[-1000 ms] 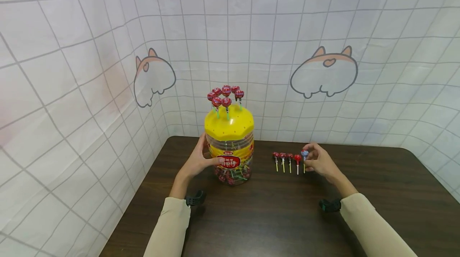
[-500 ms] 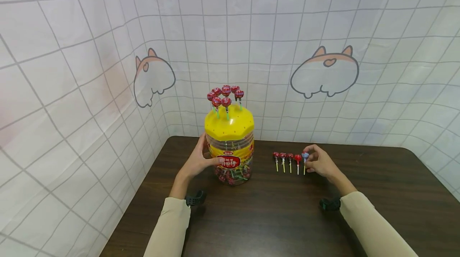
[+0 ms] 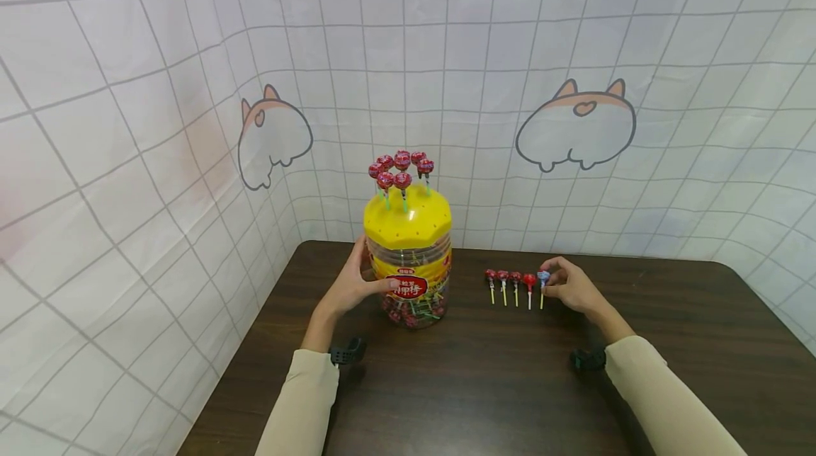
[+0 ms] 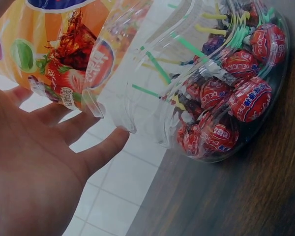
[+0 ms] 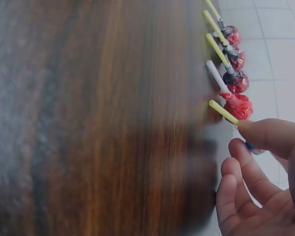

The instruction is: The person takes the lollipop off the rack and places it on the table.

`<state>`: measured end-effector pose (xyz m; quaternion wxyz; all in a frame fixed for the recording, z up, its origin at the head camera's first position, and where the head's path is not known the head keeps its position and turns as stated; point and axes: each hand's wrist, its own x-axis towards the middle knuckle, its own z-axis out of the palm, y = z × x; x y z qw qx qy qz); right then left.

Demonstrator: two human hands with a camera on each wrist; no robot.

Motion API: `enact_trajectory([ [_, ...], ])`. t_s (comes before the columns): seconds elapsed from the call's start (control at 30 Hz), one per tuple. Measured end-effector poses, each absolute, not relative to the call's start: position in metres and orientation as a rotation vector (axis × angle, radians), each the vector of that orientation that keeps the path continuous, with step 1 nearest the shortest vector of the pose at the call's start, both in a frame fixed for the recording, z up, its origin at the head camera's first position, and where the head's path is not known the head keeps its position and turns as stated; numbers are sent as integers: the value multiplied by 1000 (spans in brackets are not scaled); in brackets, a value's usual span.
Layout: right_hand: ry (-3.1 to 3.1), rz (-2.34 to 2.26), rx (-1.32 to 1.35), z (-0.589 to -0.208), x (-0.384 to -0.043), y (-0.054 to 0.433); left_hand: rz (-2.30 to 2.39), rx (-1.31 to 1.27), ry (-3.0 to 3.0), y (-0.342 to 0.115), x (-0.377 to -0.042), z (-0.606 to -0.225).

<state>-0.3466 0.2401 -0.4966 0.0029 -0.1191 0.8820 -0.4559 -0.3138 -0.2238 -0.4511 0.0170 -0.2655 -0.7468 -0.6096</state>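
A clear candy jar (image 3: 414, 273) with a yellow lid (image 3: 408, 222) stands upright on the table, with lollipops inside. Several red-wrapped lollipops (image 3: 402, 180) stick up from the lid. My left hand (image 3: 347, 289) holds the jar's left side, thumb across the front label and other fingers round behind; in the left wrist view the fingers are spread along the plastic. On the right, my right hand (image 3: 570, 289) pinches a blue-wrapped lollipop (image 3: 542, 277) at the end of a row of red lollipops (image 3: 515, 277). Its yellow stick (image 5: 223, 112) shows beside my thumb; the fingers hide most of its head.
The dark wooden table (image 3: 472, 385) runs back to a white gridded curtain (image 3: 472, 102) printed with cartoon animal rears. Another part of the curtain (image 3: 127, 194) closes off the left side. The row of lollipops lies near the table's back edge, right of the jar.
My right hand and the blue lollipop have shifted very slightly right and toward me, at the end of the row. My left hand keeps its place on the jar.
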Motion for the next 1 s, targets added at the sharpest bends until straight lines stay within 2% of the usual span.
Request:
enact_trajectory([
  [1.0, 2842, -1272, -356, -498, -347, 243, -1878, -788, -2353, -225, -312, -452],
])
